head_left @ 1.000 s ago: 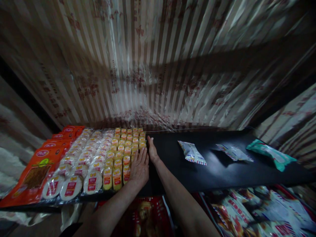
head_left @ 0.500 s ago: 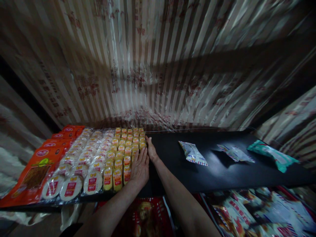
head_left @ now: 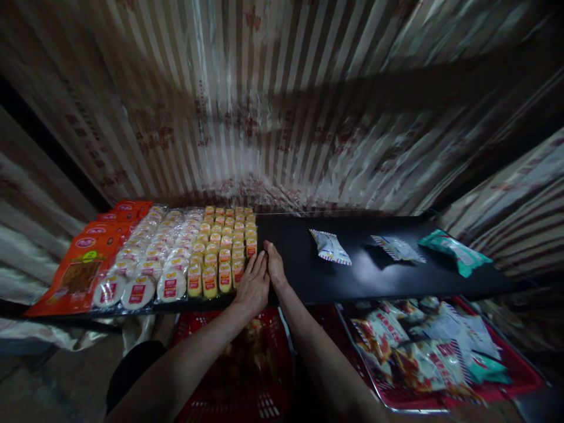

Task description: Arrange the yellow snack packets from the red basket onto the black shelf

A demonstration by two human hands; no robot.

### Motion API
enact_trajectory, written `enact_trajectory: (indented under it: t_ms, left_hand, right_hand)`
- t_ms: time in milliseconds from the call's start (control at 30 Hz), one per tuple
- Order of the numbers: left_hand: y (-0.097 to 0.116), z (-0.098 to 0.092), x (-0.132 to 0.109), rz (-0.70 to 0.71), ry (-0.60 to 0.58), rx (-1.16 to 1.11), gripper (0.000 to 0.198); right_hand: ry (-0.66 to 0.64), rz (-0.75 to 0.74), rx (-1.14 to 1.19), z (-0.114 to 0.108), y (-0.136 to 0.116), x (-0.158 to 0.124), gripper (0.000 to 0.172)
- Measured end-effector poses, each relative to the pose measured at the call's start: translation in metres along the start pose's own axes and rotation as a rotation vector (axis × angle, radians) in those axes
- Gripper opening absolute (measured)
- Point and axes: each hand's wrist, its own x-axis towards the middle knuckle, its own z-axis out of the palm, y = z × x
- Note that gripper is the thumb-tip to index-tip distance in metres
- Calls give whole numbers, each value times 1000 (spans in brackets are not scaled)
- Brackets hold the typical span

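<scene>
Several rows of small yellow packaged cakes [head_left: 219,270] stand upright on the black shelf [head_left: 308,282]. My left hand [head_left: 254,283] lies flat with fingers stretched forward along the right side of the outermost row, touching the cakes near the front. Beside it is my right hand [head_left: 275,264], its fingers extended, close against my left fingertips and just right of the row. Neither hand grips anything that I can see. To the left of the yellow cakes, rows of round white packaged cakes [head_left: 172,285] stand on edge.
Orange snack bags [head_left: 81,261] lean at the shelf's left end. On the right lie two white packets [head_left: 331,247] and a teal packet [head_left: 456,251]. Below are a red basket [head_left: 284,352] and a red crate [head_left: 524,376] of snack bags. Striped sheeting [head_left: 264,117] hangs behind.
My right hand has come back from the far part of the yellow row to beside my left hand. The view has tilted down, showing more of the baskets.
</scene>
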Motion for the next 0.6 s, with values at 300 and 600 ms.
enact_trajectory:
  t_ms: [300, 600]
  left_hand:
    - [44, 10, -69, 16, -95, -205, 50]
    - [45, 35, -158, -235, -441, -392, 44]
  right_hand:
    - [52, -101, -180, -26, 9, -89, 33]
    - [-194, -78, -310, -23, 57, -192, 25]
